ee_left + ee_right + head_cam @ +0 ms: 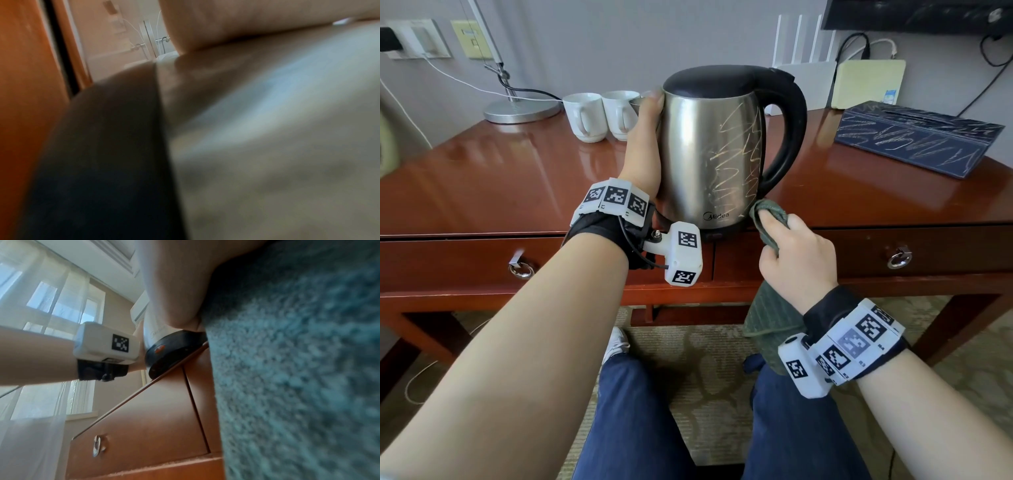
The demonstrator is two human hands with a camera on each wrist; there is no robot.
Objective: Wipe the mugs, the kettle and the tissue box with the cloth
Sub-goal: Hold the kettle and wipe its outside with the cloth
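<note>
Standing at the near edge of the wooden desk (pixel 517 178), the steel kettle (pixel 709 150) sits on its black base (pixel 170 350) between the two hands. The left hand (pixel 643 144) lies flat against the kettle's left flank, thumb up near the black lid; the remaining fingers reach round the far side out of sight, so it seems to brace the body rather than clasp it, though the grip cannot be fully told. Yellowish scribble marks cover the kettle's right front, on the side toward the right hand (pixel 798 260). That hand is closed around the green cloth (pixel 770 219), a bunched end sticking up past the thumb and touching or nearly touching the kettle's lower right edge, while the rest of the cloth hangs down below the wrist. Two white mugs (pixel 599 114) stand beyond the left hand, just behind the kettle's left side. The dark tissue box (pixel 917 137), scribbled over as well, lies beyond the right hand, well apart from the kettle. The left wrist view is too blurred to add detail.
</note>
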